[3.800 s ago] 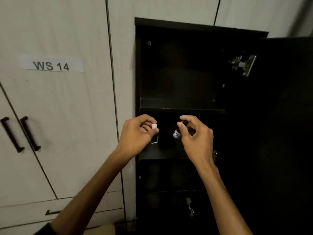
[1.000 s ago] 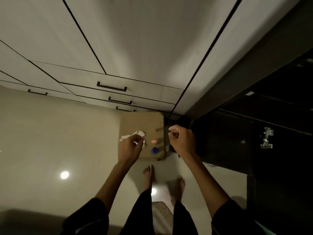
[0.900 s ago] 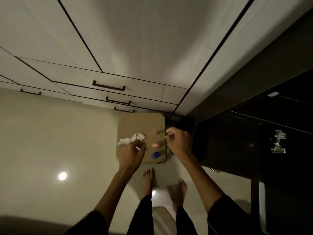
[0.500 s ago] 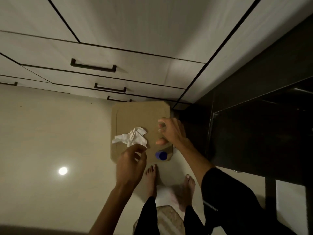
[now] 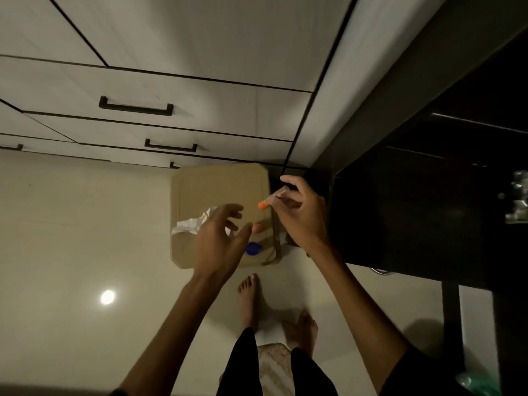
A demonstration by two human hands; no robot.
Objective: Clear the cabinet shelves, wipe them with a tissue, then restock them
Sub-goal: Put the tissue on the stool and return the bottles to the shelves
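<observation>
A tan stool stands on the floor by the open dark cabinet. On it lie a crumpled white tissue, a blue-capped bottle and an orange-capped item. My left hand hovers over the stool with fingers spread, holding nothing. My right hand pinches a small orange-tipped bottle above the stool's right edge.
White drawers with black handles line the wall behind the stool. The glossy floor stretches to the left. My bare feet stand just in front of the stool. A metal hinge shows inside the cabinet at right.
My left hand has let go of the tissue, which now lies on the stool, and has opened. My right hand has picked an orange-tipped bottle up from the stool. The view has moved closer.
</observation>
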